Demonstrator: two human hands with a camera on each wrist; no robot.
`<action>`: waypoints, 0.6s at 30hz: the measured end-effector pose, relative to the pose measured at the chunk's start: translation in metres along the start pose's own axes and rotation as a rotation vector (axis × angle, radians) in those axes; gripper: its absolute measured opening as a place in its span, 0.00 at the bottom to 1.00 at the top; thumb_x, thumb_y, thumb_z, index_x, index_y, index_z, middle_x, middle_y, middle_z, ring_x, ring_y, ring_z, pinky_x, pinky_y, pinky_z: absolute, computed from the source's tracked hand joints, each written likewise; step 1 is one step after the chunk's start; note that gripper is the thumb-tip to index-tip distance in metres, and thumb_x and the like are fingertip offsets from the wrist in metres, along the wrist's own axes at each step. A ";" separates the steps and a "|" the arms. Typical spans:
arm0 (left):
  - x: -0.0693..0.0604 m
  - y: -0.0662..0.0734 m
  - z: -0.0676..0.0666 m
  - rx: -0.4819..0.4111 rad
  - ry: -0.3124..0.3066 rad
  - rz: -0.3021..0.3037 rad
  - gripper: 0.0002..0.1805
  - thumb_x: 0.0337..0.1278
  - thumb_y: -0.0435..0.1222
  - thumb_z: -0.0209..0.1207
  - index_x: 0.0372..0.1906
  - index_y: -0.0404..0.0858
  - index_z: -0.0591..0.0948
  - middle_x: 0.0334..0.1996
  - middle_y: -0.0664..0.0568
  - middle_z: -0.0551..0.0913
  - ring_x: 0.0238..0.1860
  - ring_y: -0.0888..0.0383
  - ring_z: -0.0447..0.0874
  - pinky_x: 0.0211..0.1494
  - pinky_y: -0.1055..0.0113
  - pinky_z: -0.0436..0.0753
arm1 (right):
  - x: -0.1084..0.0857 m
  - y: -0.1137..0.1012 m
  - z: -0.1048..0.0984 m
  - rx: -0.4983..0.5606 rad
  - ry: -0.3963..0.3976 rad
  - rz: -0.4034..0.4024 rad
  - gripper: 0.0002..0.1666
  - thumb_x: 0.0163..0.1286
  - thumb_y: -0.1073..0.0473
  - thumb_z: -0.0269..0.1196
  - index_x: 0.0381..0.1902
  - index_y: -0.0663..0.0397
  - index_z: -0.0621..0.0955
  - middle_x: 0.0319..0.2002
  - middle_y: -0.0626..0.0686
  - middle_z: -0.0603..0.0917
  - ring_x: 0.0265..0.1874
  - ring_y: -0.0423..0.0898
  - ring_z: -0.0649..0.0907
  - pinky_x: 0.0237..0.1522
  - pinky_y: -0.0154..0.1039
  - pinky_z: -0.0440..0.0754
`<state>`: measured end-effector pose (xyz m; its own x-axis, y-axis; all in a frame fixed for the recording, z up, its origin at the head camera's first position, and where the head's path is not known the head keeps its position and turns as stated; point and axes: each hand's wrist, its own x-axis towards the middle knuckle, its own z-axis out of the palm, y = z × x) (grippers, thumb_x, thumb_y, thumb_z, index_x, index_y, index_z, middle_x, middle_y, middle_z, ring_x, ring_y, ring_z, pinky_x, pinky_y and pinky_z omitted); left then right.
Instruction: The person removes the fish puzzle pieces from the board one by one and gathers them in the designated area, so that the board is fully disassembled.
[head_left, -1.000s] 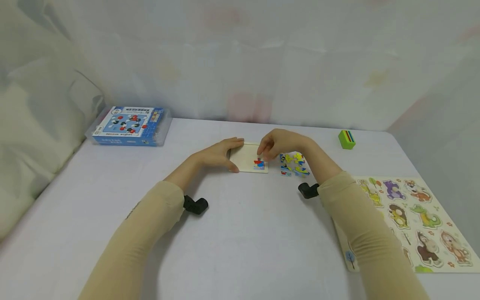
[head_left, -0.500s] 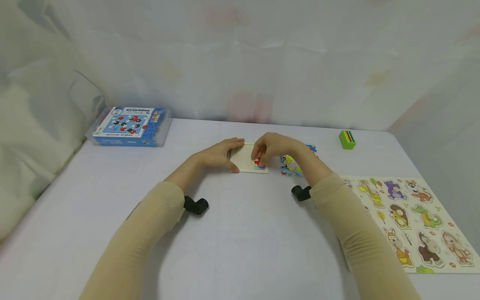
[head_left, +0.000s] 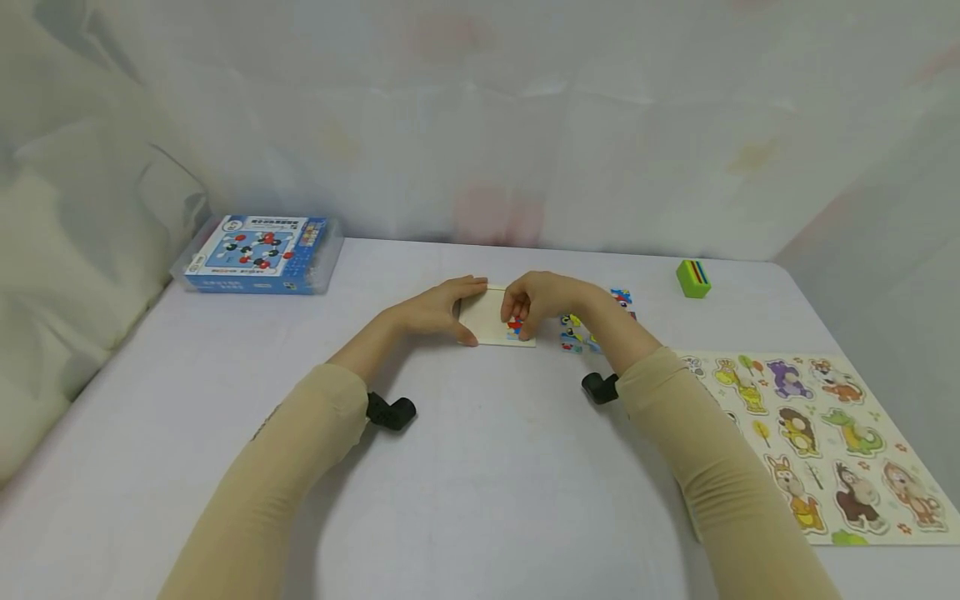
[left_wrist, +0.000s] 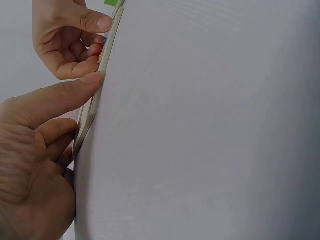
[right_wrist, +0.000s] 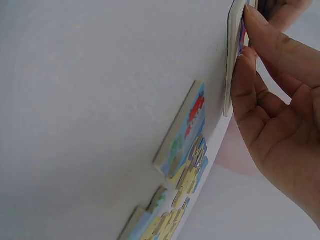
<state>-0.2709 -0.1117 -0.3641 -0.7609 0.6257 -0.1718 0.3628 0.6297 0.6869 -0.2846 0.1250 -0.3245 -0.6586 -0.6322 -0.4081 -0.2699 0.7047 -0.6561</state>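
Observation:
A small pale puzzle board (head_left: 480, 315) lies mid-table, with a red-and-blue puzzle piece (head_left: 514, 327) in its lower right corner. My left hand (head_left: 438, 307) holds the board by its left side, thumb on the near edge and fingers at the far edge. Above the right part, my right hand (head_left: 551, 296) has thumb and curled fingers around the puzzle piece, which they partly cover. Several loose puzzle pieces (head_left: 571, 333) in yellow, blue and red lie right of the board, partly hidden by the right wrist; the right wrist view shows a loose corner piece (right_wrist: 184, 131) flat on the table.
At the back left sits a blue boxed set (head_left: 255, 254) with molecule pictures. A green block with coloured stripes (head_left: 693, 278) stands at the back right. The large animal puzzle board (head_left: 825, 467) lies front right, partly under the right forearm.
My right hand has moved left and slightly nearer over the board's right corner, now covering more of the piece there. The left hand and the board have stayed in place.

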 end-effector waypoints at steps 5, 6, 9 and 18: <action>0.000 0.000 0.000 0.006 0.005 0.003 0.54 0.45 0.42 0.72 0.77 0.37 0.57 0.80 0.49 0.52 0.83 0.49 0.39 0.84 0.48 0.45 | -0.001 0.000 0.001 -0.008 -0.001 -0.010 0.18 0.52 0.69 0.74 0.42 0.58 0.83 0.37 0.51 0.80 0.38 0.45 0.76 0.44 0.32 0.76; 0.000 0.000 0.000 0.007 0.005 0.003 0.54 0.45 0.42 0.72 0.77 0.37 0.57 0.80 0.49 0.52 0.83 0.49 0.40 0.84 0.48 0.45 | -0.001 0.000 0.001 -0.010 -0.001 -0.013 0.18 0.52 0.69 0.74 0.42 0.58 0.83 0.37 0.51 0.80 0.38 0.45 0.76 0.44 0.32 0.76; 0.000 0.000 0.000 0.009 0.005 0.003 0.54 0.45 0.42 0.72 0.77 0.37 0.57 0.81 0.50 0.51 0.83 0.49 0.40 0.84 0.49 0.45 | -0.001 0.000 0.001 -0.011 -0.003 -0.019 0.18 0.52 0.69 0.74 0.42 0.59 0.83 0.37 0.51 0.80 0.38 0.45 0.76 0.44 0.32 0.76; 0.000 -0.001 0.000 0.013 0.003 -0.001 0.54 0.45 0.42 0.72 0.77 0.38 0.57 0.81 0.51 0.51 0.83 0.50 0.39 0.84 0.49 0.45 | -0.001 -0.003 0.001 -0.032 0.006 -0.020 0.17 0.52 0.68 0.74 0.41 0.58 0.83 0.36 0.52 0.80 0.39 0.46 0.76 0.43 0.33 0.76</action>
<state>-0.2712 -0.1118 -0.3646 -0.7631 0.6235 -0.1700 0.3690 0.6363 0.6775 -0.2825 0.1232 -0.3234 -0.6569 -0.6447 -0.3910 -0.3054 0.7016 -0.6438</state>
